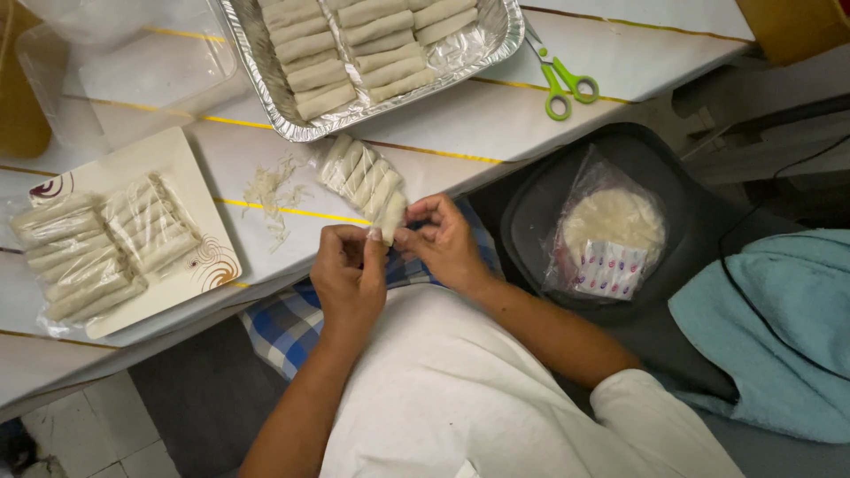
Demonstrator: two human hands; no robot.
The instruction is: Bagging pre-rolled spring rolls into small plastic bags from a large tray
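Observation:
A clear plastic bag of pale spring rolls (361, 180) lies on the white table at its front edge. My left hand (348, 276) and my right hand (444, 241) meet at the bag's near end, fingertips pinching the plastic there. Behind it stands a foil tray (266, 84) filled with rows of the same uncooked rolls (354, 49). To the left, a white square plate (190, 257) bears two more filled bags of rolls (97, 243).
Green-handled scissors (560, 84) lie at the table's right. A packet of round wrappers (609, 235) rests on a black chair seat (531, 212). A light blue towel (779, 327) lies at right. Clear plastic containers (124, 62) stand at back left. Shreds (270, 190) are scattered by the bag.

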